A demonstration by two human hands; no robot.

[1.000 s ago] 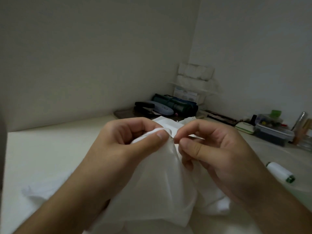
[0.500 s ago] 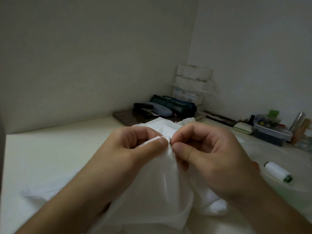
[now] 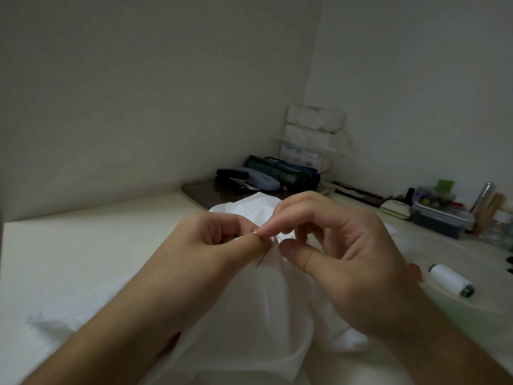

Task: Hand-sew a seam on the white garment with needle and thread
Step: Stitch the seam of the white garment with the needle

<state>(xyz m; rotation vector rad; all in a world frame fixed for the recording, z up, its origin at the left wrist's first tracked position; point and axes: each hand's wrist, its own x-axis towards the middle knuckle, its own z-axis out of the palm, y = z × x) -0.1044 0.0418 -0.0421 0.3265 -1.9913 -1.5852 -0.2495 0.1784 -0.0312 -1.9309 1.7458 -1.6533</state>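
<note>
— Needle's lie?

— Thin and dark, needle point(image 3: 263, 254) slanting from lower left up to upper right, long axis diagonal, low end showing just under the left thumb, upper part lost between the two hands. Which end is the tip: cannot tell.

— Left to right, then?

— Left hand point(image 3: 211, 245) first, fingers point(image 3: 222, 222) curled, thumb pressed against them, pinching a fold of the white garment point(image 3: 249, 323). Garment bunched up between both hands, draped down toward the near edge of the desk point(image 3: 83, 245). Then right hand point(image 3: 349, 251), forefinger stretched over to touch the left thumb tip at the fold, thumb set apart below it, other fingers loosely curled; no clear grip on anything. Thread too fine to make out.

— Surface and room?

— Pale cream desk pushed into a corner of plain white walls. At the far corner: black stapler point(image 3: 231, 176), grey glasses case point(image 3: 261, 180), dark green roll point(image 3: 283, 172). Along the right edge: lidded plastic box point(image 3: 441, 215) of small bits, then a white thread spool point(image 3: 451, 280) lying on its side, green end toward the near right.

— Writing?

— Small glasses outline on the case; no legible lettering.
</note>
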